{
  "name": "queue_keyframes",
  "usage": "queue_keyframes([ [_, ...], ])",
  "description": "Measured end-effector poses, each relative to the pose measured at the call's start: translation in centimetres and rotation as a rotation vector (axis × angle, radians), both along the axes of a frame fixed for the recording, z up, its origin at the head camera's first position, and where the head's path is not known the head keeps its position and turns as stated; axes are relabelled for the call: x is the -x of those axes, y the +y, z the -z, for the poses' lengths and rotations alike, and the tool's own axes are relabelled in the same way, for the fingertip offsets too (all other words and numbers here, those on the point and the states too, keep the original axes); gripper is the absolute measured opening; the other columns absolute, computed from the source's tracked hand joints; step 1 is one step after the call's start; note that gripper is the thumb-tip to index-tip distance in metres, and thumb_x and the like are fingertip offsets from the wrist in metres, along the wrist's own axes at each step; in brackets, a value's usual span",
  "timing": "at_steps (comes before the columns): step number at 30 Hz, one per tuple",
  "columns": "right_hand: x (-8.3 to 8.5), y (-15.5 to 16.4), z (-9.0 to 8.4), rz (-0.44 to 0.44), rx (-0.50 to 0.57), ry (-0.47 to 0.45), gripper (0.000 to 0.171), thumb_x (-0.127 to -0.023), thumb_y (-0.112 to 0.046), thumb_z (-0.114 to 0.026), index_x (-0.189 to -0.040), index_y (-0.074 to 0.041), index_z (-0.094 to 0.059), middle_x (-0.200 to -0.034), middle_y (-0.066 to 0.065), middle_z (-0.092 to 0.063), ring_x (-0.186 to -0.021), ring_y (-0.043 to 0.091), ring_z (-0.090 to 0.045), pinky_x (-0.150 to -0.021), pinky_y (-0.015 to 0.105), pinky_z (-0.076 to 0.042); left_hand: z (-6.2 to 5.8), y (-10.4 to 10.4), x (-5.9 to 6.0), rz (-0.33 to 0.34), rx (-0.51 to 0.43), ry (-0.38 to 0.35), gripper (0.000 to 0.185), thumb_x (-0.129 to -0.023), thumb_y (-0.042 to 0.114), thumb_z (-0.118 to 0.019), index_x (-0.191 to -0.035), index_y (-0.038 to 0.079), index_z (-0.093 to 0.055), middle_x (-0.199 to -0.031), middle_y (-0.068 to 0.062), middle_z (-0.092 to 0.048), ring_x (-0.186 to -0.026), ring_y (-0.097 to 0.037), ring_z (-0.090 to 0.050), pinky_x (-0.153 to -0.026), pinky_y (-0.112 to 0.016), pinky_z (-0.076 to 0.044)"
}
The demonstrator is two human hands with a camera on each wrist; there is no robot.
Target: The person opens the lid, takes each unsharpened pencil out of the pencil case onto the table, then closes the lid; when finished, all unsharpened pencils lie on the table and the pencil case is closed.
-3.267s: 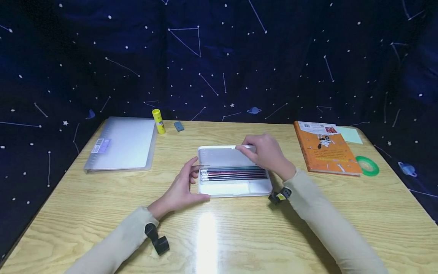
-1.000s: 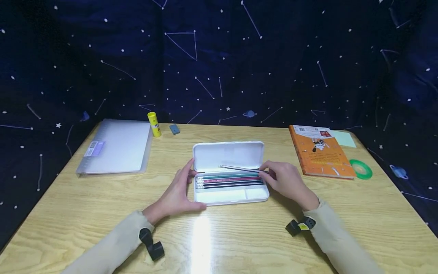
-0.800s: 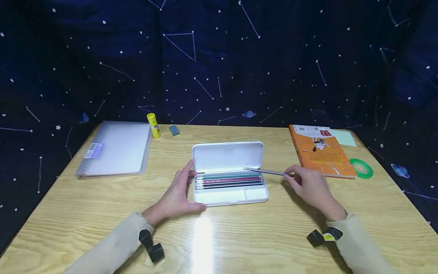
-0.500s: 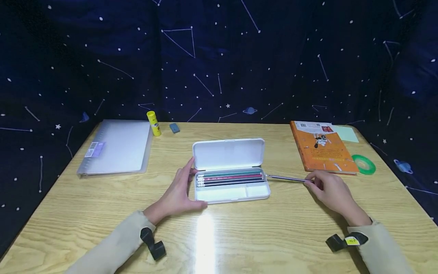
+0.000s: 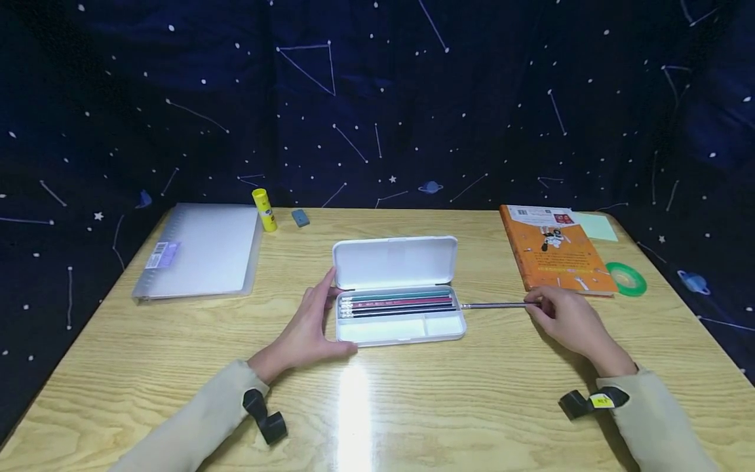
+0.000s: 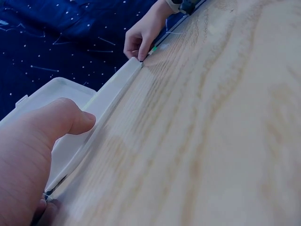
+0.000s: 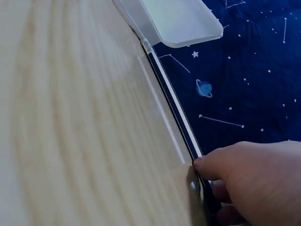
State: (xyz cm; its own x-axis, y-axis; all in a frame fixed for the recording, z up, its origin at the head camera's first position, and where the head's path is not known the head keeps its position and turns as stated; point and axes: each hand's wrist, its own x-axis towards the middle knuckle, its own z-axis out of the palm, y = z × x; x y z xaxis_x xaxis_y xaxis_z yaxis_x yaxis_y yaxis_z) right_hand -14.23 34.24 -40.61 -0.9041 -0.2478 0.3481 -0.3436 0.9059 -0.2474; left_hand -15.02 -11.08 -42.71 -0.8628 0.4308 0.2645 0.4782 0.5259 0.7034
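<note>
The left hand [image 5: 303, 334], thumb and fingers wide apart, gripped the left end of an open white plastic pencil case [image 5: 383, 330] on the pale wooden worktop [image 5: 413, 406]; slim green, red and dark pencils [image 5: 398, 303] lay inside. Just right of it, the right hand [image 5: 569, 321] pinched a slim dark pencil [image 5: 498, 305] between thumb and fingers.

Pencil [image 5: 495, 305] right of case [image 5: 382, 330]

Open white case [image 5: 383, 329], dark pencil [image 5: 498, 305] beside it
</note>
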Motion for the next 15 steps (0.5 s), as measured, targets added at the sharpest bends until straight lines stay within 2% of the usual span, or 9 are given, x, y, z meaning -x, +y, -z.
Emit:
queue_keyframes([
  [6,0.9,-2.1,-0.4,-0.051,0.016,0.027,0.011,-0.081,-0.007,-0.073,-0.090,-0.009,-0.067,-0.066,-0.006,-0.050,-0.059,0.005,-0.038,-0.052,0.023,-0.031,0.1,0.1,-0.1,0.001,0.006,-0.017,0.130,-0.059,0.035,-0.088,-0.155,0.011,-0.005,-0.134,-0.009,-0.049,-0.116,-0.021,-0.044,-0.098,-0.041,-0.043],
  [11,2.3,-5.7,-0.3,-0.168,0.055,0.062,0.010,-0.082,-0.012,-0.074,-0.089,-0.010,-0.067,-0.064,-0.008,-0.048,-0.056,0.005,-0.039,-0.051,0.022,-0.033,0.3,-0.1,-0.1,-0.013,0.023,-0.019,0.130,-0.058,0.037,-0.088,-0.155,0.012,-0.004,-0.134,-0.008,-0.048,-0.118,-0.021,-0.043,-0.098,-0.041,-0.043],
  [15,3.2,-8.5,-0.6,-0.260,0.101,0.037,0.011,-0.083,-0.014,-0.074,-0.092,-0.011,-0.068,-0.065,-0.009,-0.049,-0.057,0.004,-0.040,-0.051,0.020,-0.035,0.2,0.0,0.0,-0.005,0.025,-0.008,0.130,-0.059,0.037,-0.087,-0.155,0.011,-0.004,-0.133,-0.009,-0.048,-0.117,-0.022,-0.044,-0.098,-0.041,-0.043],
])
